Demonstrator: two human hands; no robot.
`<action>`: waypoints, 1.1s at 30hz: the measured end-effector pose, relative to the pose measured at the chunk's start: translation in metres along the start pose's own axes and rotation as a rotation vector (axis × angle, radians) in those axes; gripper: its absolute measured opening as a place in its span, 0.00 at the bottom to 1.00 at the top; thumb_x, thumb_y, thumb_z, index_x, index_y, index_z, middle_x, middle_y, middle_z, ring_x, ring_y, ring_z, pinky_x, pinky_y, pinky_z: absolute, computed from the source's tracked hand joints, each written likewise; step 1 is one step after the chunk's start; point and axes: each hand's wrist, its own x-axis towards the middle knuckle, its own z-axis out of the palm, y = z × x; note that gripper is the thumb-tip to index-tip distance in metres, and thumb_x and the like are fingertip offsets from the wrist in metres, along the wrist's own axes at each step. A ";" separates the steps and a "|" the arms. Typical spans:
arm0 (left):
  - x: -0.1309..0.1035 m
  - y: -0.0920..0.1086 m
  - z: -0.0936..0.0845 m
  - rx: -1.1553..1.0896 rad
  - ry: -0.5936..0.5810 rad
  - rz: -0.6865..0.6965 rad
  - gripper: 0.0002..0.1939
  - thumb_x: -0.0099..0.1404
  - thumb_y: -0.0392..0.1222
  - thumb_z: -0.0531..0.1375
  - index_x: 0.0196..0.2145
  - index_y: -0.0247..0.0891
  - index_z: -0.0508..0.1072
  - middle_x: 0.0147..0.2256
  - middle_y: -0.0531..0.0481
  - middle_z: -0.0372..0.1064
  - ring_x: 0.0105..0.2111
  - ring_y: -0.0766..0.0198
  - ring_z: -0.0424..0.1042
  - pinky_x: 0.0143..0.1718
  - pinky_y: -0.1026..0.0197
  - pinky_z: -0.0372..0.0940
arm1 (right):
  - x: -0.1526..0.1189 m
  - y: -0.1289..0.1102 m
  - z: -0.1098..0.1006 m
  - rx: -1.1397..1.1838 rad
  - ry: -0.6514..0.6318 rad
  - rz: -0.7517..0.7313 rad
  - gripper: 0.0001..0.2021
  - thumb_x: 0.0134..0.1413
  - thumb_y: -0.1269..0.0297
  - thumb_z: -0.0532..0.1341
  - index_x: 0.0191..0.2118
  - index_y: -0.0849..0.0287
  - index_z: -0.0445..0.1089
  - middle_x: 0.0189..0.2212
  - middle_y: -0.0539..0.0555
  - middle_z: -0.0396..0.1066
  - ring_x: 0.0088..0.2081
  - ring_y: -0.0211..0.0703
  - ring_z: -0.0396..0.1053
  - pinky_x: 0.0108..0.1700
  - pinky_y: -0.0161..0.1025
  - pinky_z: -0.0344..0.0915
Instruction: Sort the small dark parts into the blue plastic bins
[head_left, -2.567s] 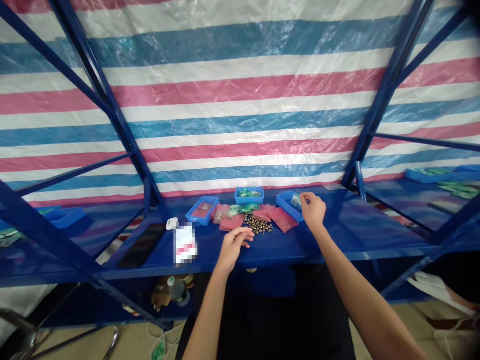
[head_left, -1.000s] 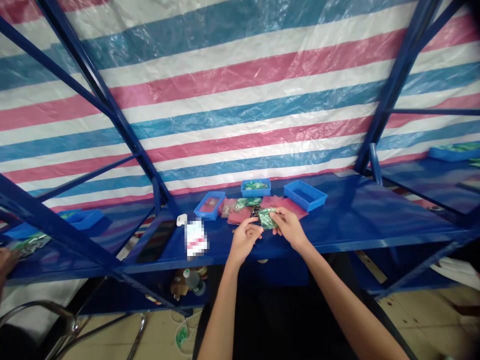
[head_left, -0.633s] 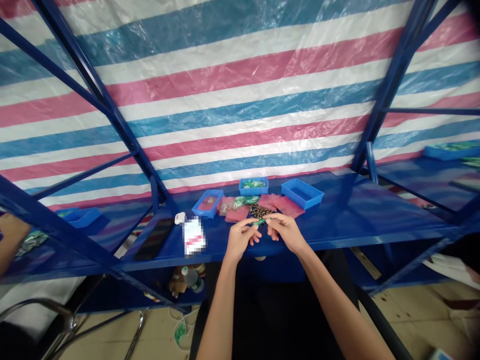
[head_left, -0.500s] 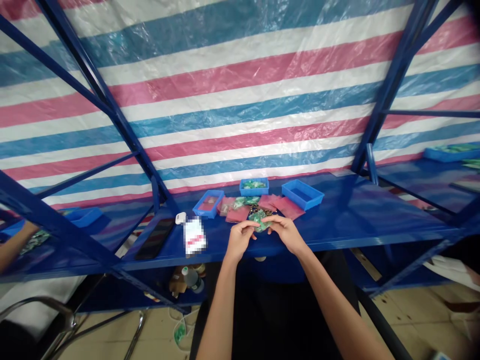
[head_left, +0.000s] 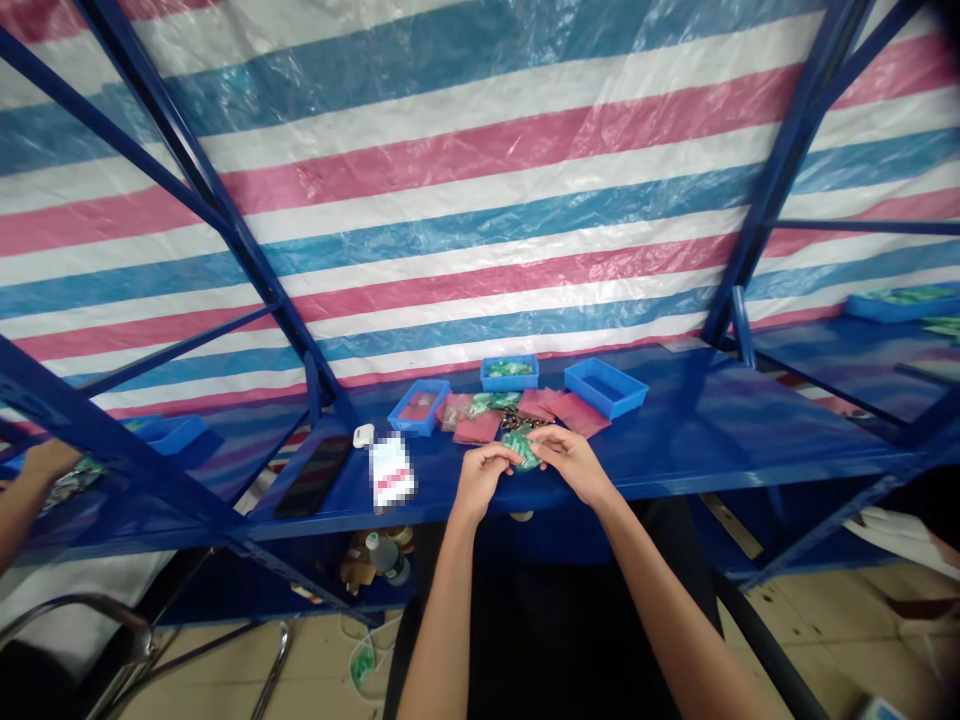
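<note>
In front of me, just above the near edge of the blue table, a small clear plastic bag with green contents [head_left: 523, 450] is between my hands. My left hand [head_left: 482, 478] pinches its left side with thumb and fingers. Bent fingers of my right hand [head_left: 574, 462] grip the right side. Right behind the bag lies a heap of small dark and gold pieces [head_left: 525, 419]. Pink bags [head_left: 478, 428] spread to the left of the heap, and more pink sheets [head_left: 581, 415] to its right. Other green packets [head_left: 484, 403] rest behind.
Three blue trays stand behind: a left one [head_left: 403, 420] with pink material, a middle one [head_left: 510, 383] with green packets, and a right one [head_left: 626, 404]. A black phone-like slab [head_left: 313, 478] and a white case [head_left: 363, 435] lie left. Another person's hand [head_left: 49, 458] shows far left.
My right fingers have shifted on the bag, and more of its green surface shows. At far left, the other person's hand has come further into view.
</note>
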 end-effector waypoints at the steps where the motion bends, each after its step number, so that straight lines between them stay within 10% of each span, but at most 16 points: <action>1: 0.000 0.001 0.000 -0.012 0.000 0.005 0.10 0.56 0.33 0.57 0.27 0.34 0.80 0.29 0.48 0.74 0.27 0.65 0.70 0.33 0.63 0.64 | 0.000 0.001 0.000 0.036 -0.018 -0.001 0.18 0.49 0.55 0.69 0.46 0.54 0.75 0.33 0.50 0.74 0.30 0.39 0.68 0.32 0.38 0.66; 5: 0.001 -0.004 0.000 -0.023 0.019 -0.011 0.09 0.59 0.36 0.58 0.30 0.35 0.79 0.30 0.48 0.74 0.27 0.65 0.70 0.33 0.63 0.65 | 0.002 0.005 0.000 0.164 0.014 0.010 0.28 0.45 0.58 0.72 0.55 0.52 0.71 0.31 0.49 0.73 0.29 0.38 0.67 0.31 0.36 0.65; 10: 0.005 -0.013 0.001 -0.026 0.046 -0.028 0.11 0.64 0.40 0.56 0.35 0.35 0.77 0.33 0.46 0.75 0.30 0.64 0.72 0.31 0.63 0.66 | 0.052 0.009 -0.009 0.115 0.188 -0.043 0.19 0.42 0.53 0.72 0.39 0.58 0.75 0.32 0.53 0.75 0.30 0.41 0.68 0.33 0.38 0.66; 15: 0.004 -0.014 0.003 -0.026 0.033 -0.021 0.11 0.65 0.40 0.55 0.35 0.35 0.77 0.33 0.45 0.75 0.31 0.63 0.73 0.31 0.64 0.66 | 0.146 -0.001 -0.023 -0.481 0.401 -0.205 0.11 0.52 0.58 0.64 0.37 0.60 0.75 0.36 0.57 0.77 0.36 0.46 0.71 0.42 0.41 0.68; 19: 0.004 -0.015 0.003 -0.003 0.035 -0.021 0.11 0.66 0.40 0.55 0.35 0.34 0.76 0.32 0.45 0.75 0.31 0.63 0.73 0.30 0.64 0.66 | 0.183 -0.002 -0.028 -1.111 0.222 -0.093 0.16 0.55 0.75 0.55 0.43 0.58 0.77 0.48 0.58 0.76 0.51 0.48 0.70 0.56 0.43 0.62; 27: 0.002 -0.017 0.003 0.009 0.008 -0.013 0.12 0.66 0.38 0.53 0.36 0.34 0.76 0.32 0.45 0.75 0.31 0.64 0.73 0.30 0.64 0.65 | 0.170 -0.007 -0.043 -1.115 0.095 -0.172 0.24 0.54 0.80 0.53 0.53 0.63 0.74 0.50 0.60 0.75 0.52 0.48 0.71 0.57 0.40 0.61; 33: 0.004 -0.018 0.002 0.007 0.021 0.006 0.11 0.62 0.36 0.54 0.35 0.34 0.76 0.32 0.45 0.76 0.30 0.64 0.73 0.31 0.64 0.66 | 0.093 -0.024 -0.057 -1.209 0.150 -0.247 0.18 0.63 0.71 0.52 0.54 0.61 0.72 0.50 0.61 0.74 0.49 0.48 0.71 0.52 0.39 0.64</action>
